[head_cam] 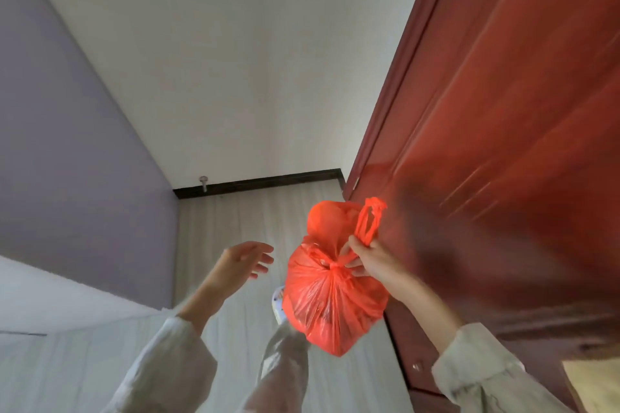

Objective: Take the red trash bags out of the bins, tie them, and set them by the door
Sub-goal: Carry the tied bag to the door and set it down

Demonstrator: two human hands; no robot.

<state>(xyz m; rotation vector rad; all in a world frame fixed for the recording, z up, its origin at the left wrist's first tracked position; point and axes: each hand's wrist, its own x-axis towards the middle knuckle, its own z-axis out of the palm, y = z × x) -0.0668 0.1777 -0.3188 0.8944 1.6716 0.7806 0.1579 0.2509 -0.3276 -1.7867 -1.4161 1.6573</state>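
Red trash bag (330,295), tied at the neck, hangs from my right hand (367,260) out in front of me, close beside the reddish-brown door (503,111) on my right. My right fingers are curled round the knot and one of the twisted handle loops, which sticks up above my fist. A second red bag (330,220), also knotted, sits on the floor (235,218) just beyond the one I hold, against the foot of the door. My left hand (245,261) is raised to the left of the bag, apart from it, fingers spread and loose, holding nothing. Both my sleeves are pale. A clear plastic bottle (285,362) shows below the hanging bag.
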